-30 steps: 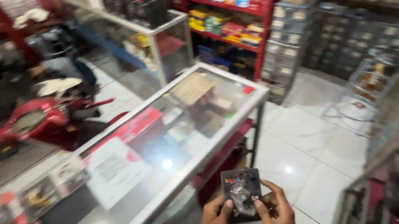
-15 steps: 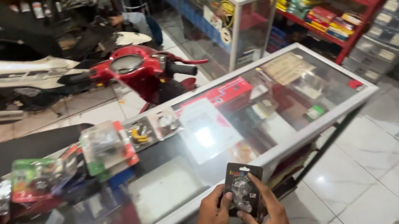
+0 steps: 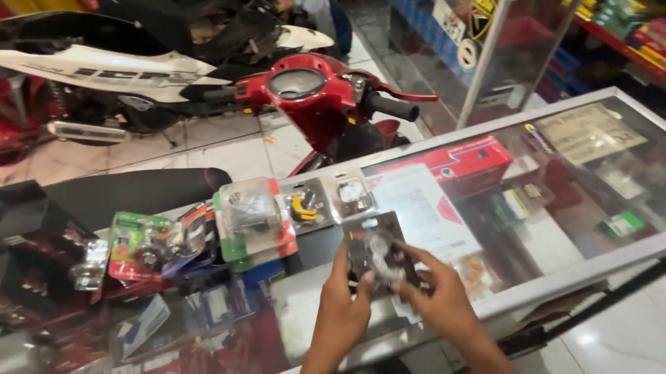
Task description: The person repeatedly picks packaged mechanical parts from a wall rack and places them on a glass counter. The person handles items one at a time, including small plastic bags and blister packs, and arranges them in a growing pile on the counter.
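Two hands on one dark blister pack [image 3: 377,255] | I see left hand [image 3: 342,309] pinching its left edge, right hand [image 3: 440,296] pinching the lower right | pack held above glass counter [image 3: 642,251] | more packs [image 3: 245,219] lying just beyond.

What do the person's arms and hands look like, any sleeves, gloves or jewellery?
Both forearms come up from the bottom edge and are bare as far as they show: no sleeves in view. The left hand and right hand wear no gloves. No watch, bracelet or ring can be made out, though the picture is too soft to rule out a thin one.
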